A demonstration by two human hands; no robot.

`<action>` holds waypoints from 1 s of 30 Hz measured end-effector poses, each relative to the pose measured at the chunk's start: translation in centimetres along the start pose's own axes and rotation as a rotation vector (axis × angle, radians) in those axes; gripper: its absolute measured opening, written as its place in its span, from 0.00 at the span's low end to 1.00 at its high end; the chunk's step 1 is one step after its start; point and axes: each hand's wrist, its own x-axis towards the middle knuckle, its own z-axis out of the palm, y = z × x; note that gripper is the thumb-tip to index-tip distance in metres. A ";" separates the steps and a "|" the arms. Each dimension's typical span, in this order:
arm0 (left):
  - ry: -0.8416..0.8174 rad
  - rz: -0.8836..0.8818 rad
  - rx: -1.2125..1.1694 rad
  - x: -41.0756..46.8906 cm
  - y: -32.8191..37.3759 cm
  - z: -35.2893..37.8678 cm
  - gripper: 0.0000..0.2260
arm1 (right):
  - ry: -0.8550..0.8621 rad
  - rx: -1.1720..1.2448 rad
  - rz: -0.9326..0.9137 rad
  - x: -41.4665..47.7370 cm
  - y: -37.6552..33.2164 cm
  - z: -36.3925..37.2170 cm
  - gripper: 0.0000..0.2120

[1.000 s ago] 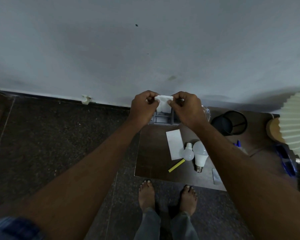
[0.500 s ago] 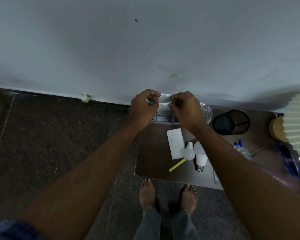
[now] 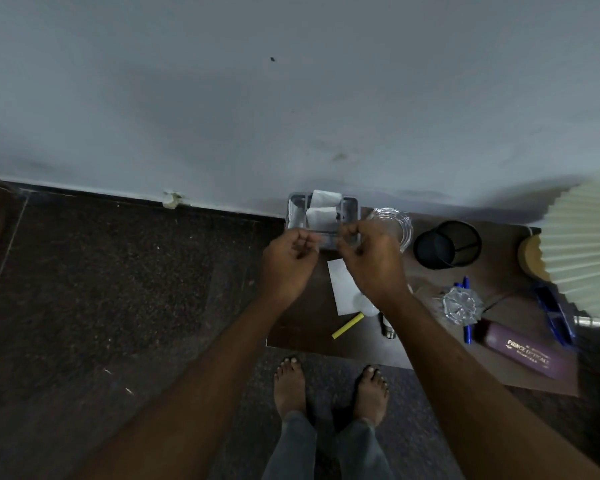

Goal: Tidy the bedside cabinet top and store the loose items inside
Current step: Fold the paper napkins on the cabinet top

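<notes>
On the brown cabinet top (image 3: pixel 302 327), a grey organiser tray (image 3: pixel 350 206) stands against the wall with folded white papers (image 3: pixel 321 211) upright in it. My left hand (image 3: pixel 286 265) and my right hand (image 3: pixel 373 261) hover just in front of the tray, fingers loosely curled, with nothing in them. Loose on the top lie a white paper slip (image 3: pixel 340 285), a yellow stick (image 3: pixel 347 326), a white bulb (image 3: pixel 362 301) mostly hidden by my right wrist, a glass ornament (image 3: pixel 461 304), blue pens (image 3: pixel 467 332) and a purple spectacle case (image 3: pixel 523 353).
A glass ashtray (image 3: pixel 400 221) and a black mesh pen cup (image 3: pixel 447 245) stand along the back. A pleated lampshade (image 3: pixel 586 237) on a wooden base (image 3: pixel 529 254) fills the right, with a blue object (image 3: pixel 555 315) below it. My bare feet stand at the cabinet's front edge.
The folded white paper that both hands held is now standing in the grey tray. Both hands have let go and drawn back toward me.
</notes>
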 end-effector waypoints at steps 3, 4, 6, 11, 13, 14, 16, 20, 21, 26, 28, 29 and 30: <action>-0.055 -0.056 0.072 -1.7 -2.0 1.5 0.07 | -0.035 -0.096 0.009 -2.1 0.8 0.2 0.06; -0.074 -0.074 0.095 -2.2 -2.6 2.1 0.07 | -0.056 -0.141 0.023 -2.7 1.1 0.4 0.08; -0.109 -0.110 0.120 -2.9 -3.6 3.2 0.08 | -0.129 -0.265 0.075 -3.7 1.8 1.0 0.12; -0.175 -0.236 0.111 -3.7 -4.7 5.2 0.14 | -0.373 -0.562 0.112 -5.0 2.8 2.6 0.17; -0.180 -0.288 0.092 -3.8 -4.9 5.6 0.16 | -0.415 -0.647 0.085 -5.2 3.1 2.9 0.17; -0.181 -0.306 0.079 -3.8 -4.9 5.7 0.16 | -0.427 -0.683 0.073 -5.3 3.2 3.1 0.17; -0.178 -0.330 0.057 -3.7 -4.9 5.9 0.16 | -0.433 -0.736 0.055 -5.3 3.4 3.5 0.16; -0.164 -0.348 0.037 -3.5 -5.0 6.0 0.15 | -0.410 -0.756 0.024 -5.2 3.3 4.0 0.14; -0.153 -0.351 0.027 -3.4 -5.1 5.9 0.15 | -0.404 -0.742 0.022 -5.2 3.3 4.2 0.14; -0.106 -0.362 0.008 -3.1 -5.4 4.5 0.15 | -0.421 -0.695 0.048 -5.2 2.8 5.0 0.19; -0.078 -0.374 0.014 -2.8 -5.6 3.7 0.14 | -0.421 -0.677 0.049 -5.2 2.7 5.6 0.20; -0.063 -0.386 0.027 -2.7 -5.8 3.1 0.14 | -0.419 -0.672 0.045 -5.3 2.6 6.0 0.20; -0.051 -0.396 0.050 -2.6 -5.9 2.5 0.15 | -0.420 -0.668 0.039 -5.4 2.5 6.5 0.20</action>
